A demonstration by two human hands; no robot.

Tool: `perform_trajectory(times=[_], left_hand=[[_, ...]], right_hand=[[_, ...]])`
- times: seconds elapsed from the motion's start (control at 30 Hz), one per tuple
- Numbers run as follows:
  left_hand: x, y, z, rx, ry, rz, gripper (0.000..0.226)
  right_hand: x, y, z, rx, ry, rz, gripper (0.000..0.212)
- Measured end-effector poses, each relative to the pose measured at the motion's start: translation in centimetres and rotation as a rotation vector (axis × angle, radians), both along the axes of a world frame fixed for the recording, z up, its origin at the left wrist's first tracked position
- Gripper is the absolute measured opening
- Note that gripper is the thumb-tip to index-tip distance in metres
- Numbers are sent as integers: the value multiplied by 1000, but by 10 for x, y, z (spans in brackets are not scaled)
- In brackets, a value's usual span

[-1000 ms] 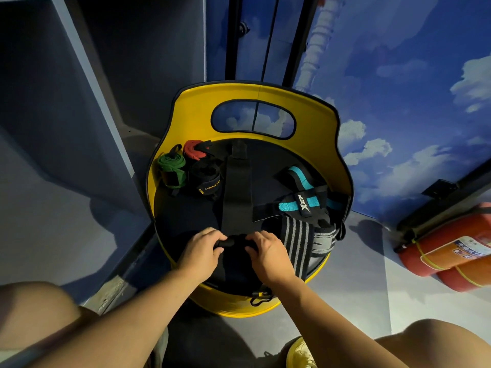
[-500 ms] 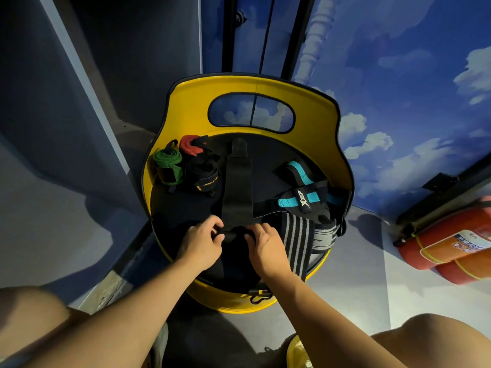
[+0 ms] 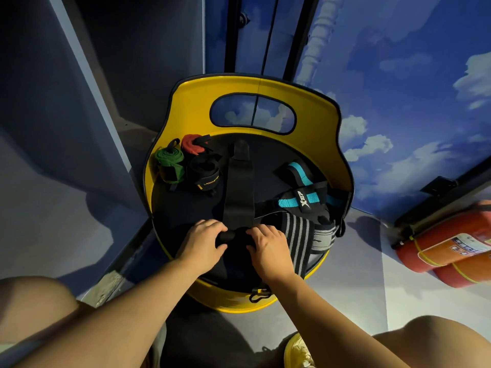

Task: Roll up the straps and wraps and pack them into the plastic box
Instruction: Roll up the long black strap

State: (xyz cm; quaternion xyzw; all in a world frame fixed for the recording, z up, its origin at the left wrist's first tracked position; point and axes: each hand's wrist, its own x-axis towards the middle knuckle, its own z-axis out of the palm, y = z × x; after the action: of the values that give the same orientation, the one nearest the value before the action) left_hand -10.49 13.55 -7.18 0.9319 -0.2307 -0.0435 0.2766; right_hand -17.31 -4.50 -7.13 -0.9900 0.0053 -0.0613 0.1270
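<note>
A long black strap (image 3: 238,187) lies flat down the middle of the yellow round seat (image 3: 186,102). Its near end is wound into a small roll (image 3: 233,236). My left hand (image 3: 203,241) and my right hand (image 3: 269,245) grip that roll from either side with curled fingers. Rolled wraps stand at the seat's back left: a green one (image 3: 169,163), a red one (image 3: 191,145) and a black one (image 3: 204,175). A teal and black strap (image 3: 300,197) and a grey striped wrap (image 3: 301,240) lie loose on the right. No plastic box is in view.
Two red fire extinguishers (image 3: 446,251) lie on the floor at the right. A grey wall panel (image 3: 66,128) stands close on the left, a sky-painted wall (image 3: 398,88) behind. My knees and a yellow shoe (image 3: 299,353) are at the bottom edge.
Both hands have moved up the black strap away from me, turning the roll forward, so the flat length of strap ahead of it is shorter.
</note>
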Motion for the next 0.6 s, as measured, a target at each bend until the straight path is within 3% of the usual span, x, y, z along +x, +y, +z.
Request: perform_trajectory(times=[0.47, 0.6], left_hand=[[-6, 5, 2, 33, 210, 44, 36], [1, 0, 6, -84, 252, 185, 26]], right_hand=[[-2, 1, 1, 198, 144, -22, 41], [9, 2, 4, 305, 144, -98, 38]])
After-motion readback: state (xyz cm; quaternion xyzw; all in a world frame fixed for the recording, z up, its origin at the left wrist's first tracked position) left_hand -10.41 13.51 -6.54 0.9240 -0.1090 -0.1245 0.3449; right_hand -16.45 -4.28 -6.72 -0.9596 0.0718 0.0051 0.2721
